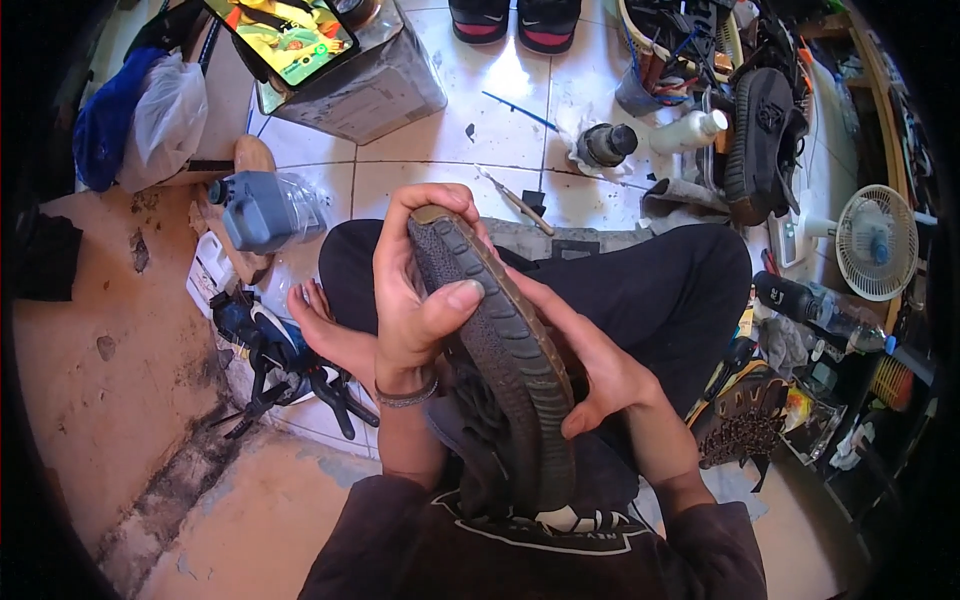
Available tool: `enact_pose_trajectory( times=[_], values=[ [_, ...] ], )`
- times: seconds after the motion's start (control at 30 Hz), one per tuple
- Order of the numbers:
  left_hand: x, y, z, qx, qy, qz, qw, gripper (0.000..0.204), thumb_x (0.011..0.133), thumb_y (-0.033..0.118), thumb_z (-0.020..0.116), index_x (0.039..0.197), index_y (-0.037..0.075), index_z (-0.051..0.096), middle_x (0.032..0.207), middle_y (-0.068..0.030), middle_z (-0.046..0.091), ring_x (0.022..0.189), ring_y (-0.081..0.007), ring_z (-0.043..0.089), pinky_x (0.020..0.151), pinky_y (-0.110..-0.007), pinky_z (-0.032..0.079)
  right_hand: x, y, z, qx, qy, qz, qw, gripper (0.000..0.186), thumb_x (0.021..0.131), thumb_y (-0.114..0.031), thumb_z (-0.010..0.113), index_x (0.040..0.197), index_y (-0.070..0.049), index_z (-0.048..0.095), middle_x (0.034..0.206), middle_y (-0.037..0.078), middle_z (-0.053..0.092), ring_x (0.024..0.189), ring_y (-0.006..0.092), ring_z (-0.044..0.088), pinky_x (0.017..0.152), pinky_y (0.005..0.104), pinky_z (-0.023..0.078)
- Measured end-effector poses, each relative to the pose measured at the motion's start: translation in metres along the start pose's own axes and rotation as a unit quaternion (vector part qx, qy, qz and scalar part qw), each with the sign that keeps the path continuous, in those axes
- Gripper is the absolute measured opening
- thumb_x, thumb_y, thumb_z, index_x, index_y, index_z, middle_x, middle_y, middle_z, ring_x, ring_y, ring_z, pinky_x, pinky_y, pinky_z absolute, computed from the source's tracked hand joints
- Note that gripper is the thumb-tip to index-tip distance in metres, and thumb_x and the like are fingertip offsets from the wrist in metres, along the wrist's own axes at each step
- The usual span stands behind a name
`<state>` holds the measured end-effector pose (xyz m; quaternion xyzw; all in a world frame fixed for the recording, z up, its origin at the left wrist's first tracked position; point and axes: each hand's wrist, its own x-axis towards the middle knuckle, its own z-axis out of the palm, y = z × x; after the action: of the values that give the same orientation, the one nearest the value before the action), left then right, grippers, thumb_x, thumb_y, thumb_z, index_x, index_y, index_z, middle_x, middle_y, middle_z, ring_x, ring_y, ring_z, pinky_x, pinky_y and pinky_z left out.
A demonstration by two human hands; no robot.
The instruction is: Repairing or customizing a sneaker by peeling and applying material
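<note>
Above black fabric trousers (650, 290), a dark grey knit shoe (500, 350) with a ribbed rubber sidewall (522, 348) tilts; the left grip (412, 300) clasps its upper end (thumb on the sidewall), the right grip (610, 375) holds it lower down.

This seems a small shoe workshop: a dark shoe (515, 340) is held up, the tiled floor (400, 175) carries black shoes (480, 18) toward its far edge, bottles (688, 134) toward its right one.

Two hands (415, 290) (607, 370), one held shoe (512, 350), one fan (877, 243), one lit screen (290, 40)
</note>
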<state>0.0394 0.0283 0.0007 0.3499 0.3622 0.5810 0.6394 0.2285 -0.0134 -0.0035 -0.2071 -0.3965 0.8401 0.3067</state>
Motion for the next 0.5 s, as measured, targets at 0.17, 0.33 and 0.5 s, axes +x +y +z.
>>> enact_pose_trajectory(
  times=[0.17,0.33,0.5],
  values=[
    [-0.007,0.01,0.009,-0.018,-0.033,0.02,0.999,0.066,0.066,0.025,0.078,0.118,0.002,0.046,0.106,-0.01,0.048,0.09,-0.018,0.055,0.079,-0.031,0.049,-0.011,-0.007,0.007,-0.089,0.02,-0.053,0.994,0.115,0.064,-0.042,0.088,0.153,-0.007,0.023,0.148,0.017,0.034,0.105,0.0206,0.058,0.083,0.0316,0.051],
    [-0.03,0.038,0.031,-0.012,-0.016,0.074,0.997,0.071,0.061,0.027,0.08,0.117,0.002,0.044,0.103,-0.0095,0.045,0.089,-0.0189,0.055,0.078,-0.032,0.05,-0.032,-0.063,0.025,-0.325,0.155,-0.168,0.918,0.049,0.075,-0.038,0.079,0.111,-0.005,0.07,0.12,0.014,0.058,0.097,0.0166,0.06,0.074,0.026,0.048],
    [-0.054,0.065,0.052,0.035,-0.027,0.159,0.986,0.07,0.056,0.027,0.08,0.111,0.001,0.044,0.101,-0.0113,0.043,0.084,-0.0181,0.053,0.073,-0.03,0.048,-0.04,-0.098,0.083,-0.221,0.153,-0.14,0.953,0.029,0.069,-0.002,0.079,0.098,-0.001,0.072,0.095,0.008,0.065,0.073,0.0094,0.061,0.06,0.0202,0.047]
  ],
)
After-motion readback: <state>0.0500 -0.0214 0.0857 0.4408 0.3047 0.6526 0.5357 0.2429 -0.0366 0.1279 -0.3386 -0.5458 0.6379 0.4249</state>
